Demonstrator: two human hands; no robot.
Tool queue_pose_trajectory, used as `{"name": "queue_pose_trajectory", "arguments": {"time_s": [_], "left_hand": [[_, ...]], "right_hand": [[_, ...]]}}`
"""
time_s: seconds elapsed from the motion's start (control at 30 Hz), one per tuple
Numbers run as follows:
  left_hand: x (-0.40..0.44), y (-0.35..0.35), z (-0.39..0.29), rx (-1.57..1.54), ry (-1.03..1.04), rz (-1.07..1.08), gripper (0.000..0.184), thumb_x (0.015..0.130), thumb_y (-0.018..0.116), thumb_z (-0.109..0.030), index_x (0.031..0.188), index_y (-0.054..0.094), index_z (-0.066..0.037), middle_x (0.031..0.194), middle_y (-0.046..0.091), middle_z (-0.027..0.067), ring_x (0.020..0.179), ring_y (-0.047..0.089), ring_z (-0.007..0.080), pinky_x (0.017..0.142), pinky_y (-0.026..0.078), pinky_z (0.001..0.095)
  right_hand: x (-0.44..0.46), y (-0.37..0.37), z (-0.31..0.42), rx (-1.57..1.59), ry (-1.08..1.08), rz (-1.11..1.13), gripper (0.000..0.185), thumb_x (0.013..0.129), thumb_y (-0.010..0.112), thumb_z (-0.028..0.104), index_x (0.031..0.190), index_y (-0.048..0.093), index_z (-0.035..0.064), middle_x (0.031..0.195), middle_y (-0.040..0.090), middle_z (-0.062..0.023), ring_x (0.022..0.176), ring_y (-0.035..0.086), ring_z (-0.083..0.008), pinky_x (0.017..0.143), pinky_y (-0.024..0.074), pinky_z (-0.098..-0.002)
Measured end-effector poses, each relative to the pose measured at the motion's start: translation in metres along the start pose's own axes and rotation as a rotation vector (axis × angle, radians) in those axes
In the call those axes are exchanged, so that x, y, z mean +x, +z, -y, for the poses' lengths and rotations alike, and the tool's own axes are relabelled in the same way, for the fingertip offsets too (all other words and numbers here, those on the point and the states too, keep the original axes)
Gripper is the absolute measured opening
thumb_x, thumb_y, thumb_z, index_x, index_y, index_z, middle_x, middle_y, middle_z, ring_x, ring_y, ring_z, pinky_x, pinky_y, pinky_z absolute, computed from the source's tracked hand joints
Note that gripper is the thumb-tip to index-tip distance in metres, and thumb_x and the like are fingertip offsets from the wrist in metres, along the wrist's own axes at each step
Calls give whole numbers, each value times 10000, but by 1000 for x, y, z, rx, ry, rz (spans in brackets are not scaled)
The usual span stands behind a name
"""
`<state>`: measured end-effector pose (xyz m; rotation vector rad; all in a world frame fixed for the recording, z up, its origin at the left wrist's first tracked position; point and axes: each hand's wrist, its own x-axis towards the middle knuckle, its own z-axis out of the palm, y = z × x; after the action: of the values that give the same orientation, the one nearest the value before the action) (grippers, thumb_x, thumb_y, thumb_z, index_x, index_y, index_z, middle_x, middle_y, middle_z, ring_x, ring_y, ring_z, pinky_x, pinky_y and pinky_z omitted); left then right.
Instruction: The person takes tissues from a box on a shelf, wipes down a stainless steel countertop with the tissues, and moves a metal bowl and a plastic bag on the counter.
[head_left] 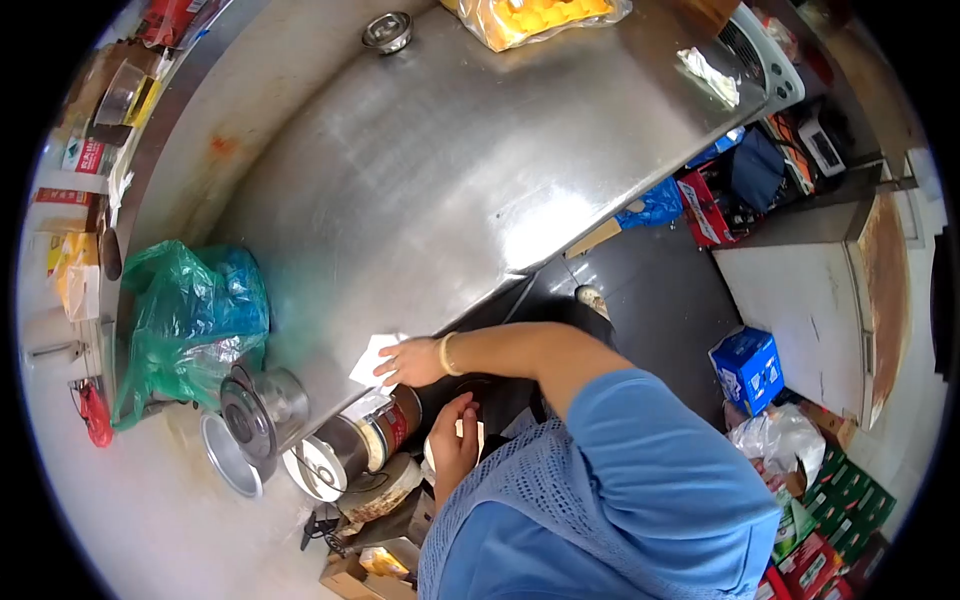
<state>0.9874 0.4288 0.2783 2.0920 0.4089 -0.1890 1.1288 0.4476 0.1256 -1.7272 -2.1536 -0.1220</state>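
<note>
My right hand (412,362) is over the near edge of the steel counter (400,200), its fingers closed on a white tissue or cloth (372,358) that lies against the metal. A pale bracelet circles that wrist. Lower down, close to my body and below the counter edge, my left hand (457,440) is raised with its fingers loosely bent and apart. It holds nothing that I can make out; something white shows behind it. Below the right hand stands a brown-labelled tub (400,415).
A green plastic bag (180,330), a lidded glass pot (250,410) and a metal basin (228,455) are at the left. A small steel bowl (387,33) and bagged yellow trays (530,18) sit at the far side. A blue box (748,368) stands right.
</note>
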Motion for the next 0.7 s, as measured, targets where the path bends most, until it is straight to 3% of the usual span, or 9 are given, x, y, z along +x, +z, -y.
{"name": "queue_pose_trajectory", "arguments": {"time_s": [0.1,0.17,0.2,0.23,0.3,0.37,0.47,0.53,0.7], "left_hand": [[11,33,-4,-23,28,-11,193,904,529,-84,1054,600,14,906,645,158,824,645,232,723,500,310],[16,55,-18,-20,61,4,191,893,542,-83,1053,607,-1,902,646,151,795,644,235,681,497,307],[22,70,-20,-24,128,-9,193,888,549,-84,1054,607,-3,908,649,145,785,643,238,684,498,310],[27,81,-35,-43,69,17,194,885,551,-86,1051,608,-3,916,650,145,794,644,245,699,499,317],[39,108,-57,-59,6,29,194,883,553,-87,1048,610,-3,924,652,146,803,645,252,715,501,324],[45,130,-71,-34,167,60,199,876,559,-91,1048,612,-7,942,652,152,833,645,280,743,503,341],[46,149,-92,55,249,68,223,893,553,-124,1073,610,-5,962,653,150,874,647,256,771,499,315],[40,155,-93,18,244,24,219,890,551,-114,1072,609,-7,989,644,167,905,639,286,793,495,321],[10,149,-77,22,128,-65,215,871,560,-113,1050,610,-7,991,644,171,911,632,317,799,497,364]], "right_hand": [[-78,-35,-20,80,48,22,382,824,513,195,1190,603,137,1355,485,-76,1291,390,-285,1103,260,-382],[-142,-76,-33,-36,-13,91,334,849,502,206,1154,621,140,1344,501,22,1319,363,-209,1119,249,-397],[-178,-92,-40,-2,-13,46,193,828,519,160,926,677,110,1304,536,30,1307,380,-189,1108,274,-414],[-217,-103,-48,31,-2,-80,192,847,512,159,947,669,110,1335,507,34,1316,369,-175,1115,268,-415],[-297,-140,-60,-64,41,45,261,880,486,169,1104,613,127,1399,435,53,1332,346,-158,1123,264,-410],[-360,-180,-59,-73,235,109,445,896,472,211,1337,450,161,1430,390,53,1338,322,-121,1142,214,-383],[-421,-220,-66,-232,247,249,417,872,495,233,1286,504,181,1443,365,72,1350,302,-137,1142,203,-391],[-413,-246,-69,-381,81,442,361,873,493,229,1228,541,181,1455,345,77,1354,298,-147,1145,192,-402],[-353,-209,-88,-67,31,385,273,885,487,282,1118,620,232,1452,342,117,1369,268,-147,1140,191,-421]]}}
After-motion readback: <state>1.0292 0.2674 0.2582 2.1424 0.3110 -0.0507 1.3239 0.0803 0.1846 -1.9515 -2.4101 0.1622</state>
